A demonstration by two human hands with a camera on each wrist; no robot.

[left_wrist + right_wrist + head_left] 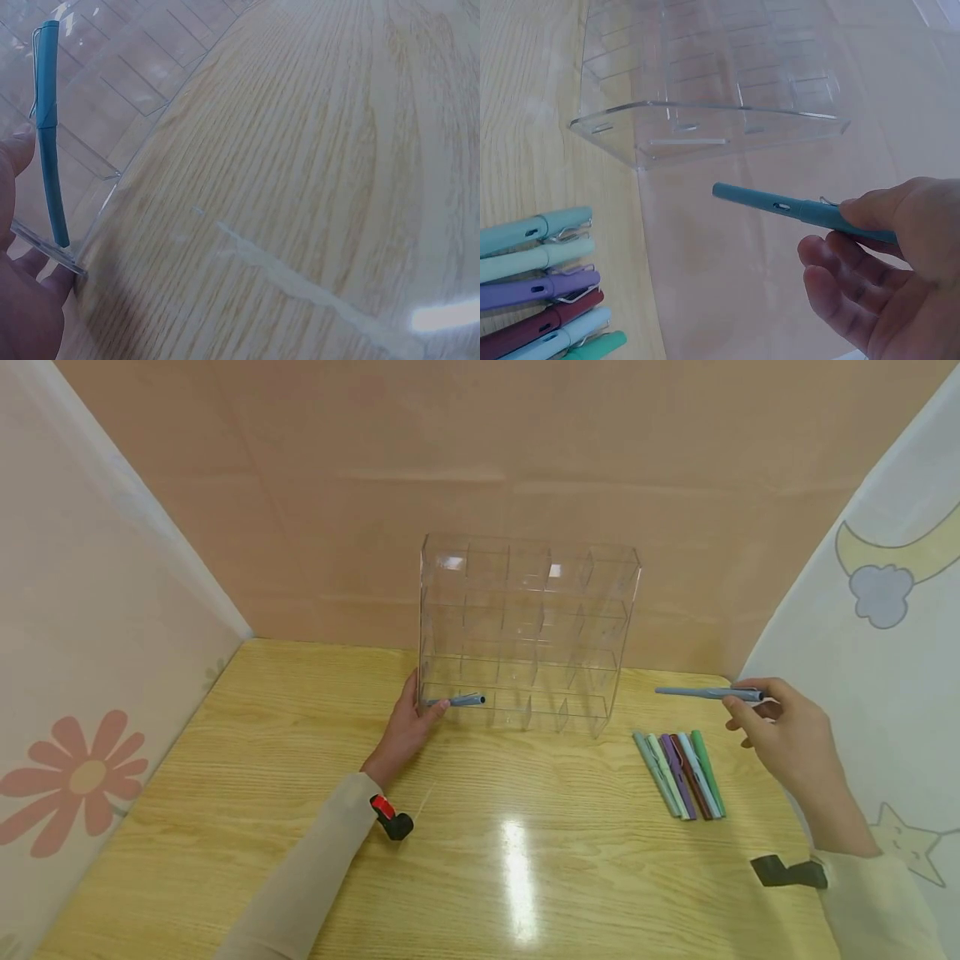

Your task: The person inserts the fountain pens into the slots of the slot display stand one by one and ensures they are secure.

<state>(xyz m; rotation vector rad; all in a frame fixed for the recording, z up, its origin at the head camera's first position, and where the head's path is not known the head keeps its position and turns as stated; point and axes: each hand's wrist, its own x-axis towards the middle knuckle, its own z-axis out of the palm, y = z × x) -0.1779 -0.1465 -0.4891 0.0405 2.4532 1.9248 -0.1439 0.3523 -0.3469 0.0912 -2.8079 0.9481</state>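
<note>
A clear plastic rack (517, 662) with several divided tiers stands upright at the back of the table. My left hand (406, 732) grips its lower left side panel, thumb in front and fingers outside. On the bottom tier lies a blue pen (48, 135) with a clip, right beside that thumb. To the right of the rack, my right hand (795, 735) pinches another blue pen (780, 206) by its clip end between thumb and fingers. The pen is raised and nearly level, its other end pointing left at the rack.
Several capped pens lie side by side at the table's right, including a purple pen (678, 777), a dark red pen (696, 777) and a green pen (708, 774). The wooden table (300, 735) meets a peach backdrop (337, 502) behind the rack. Patterned cloths (847, 710) flank both sides.
</note>
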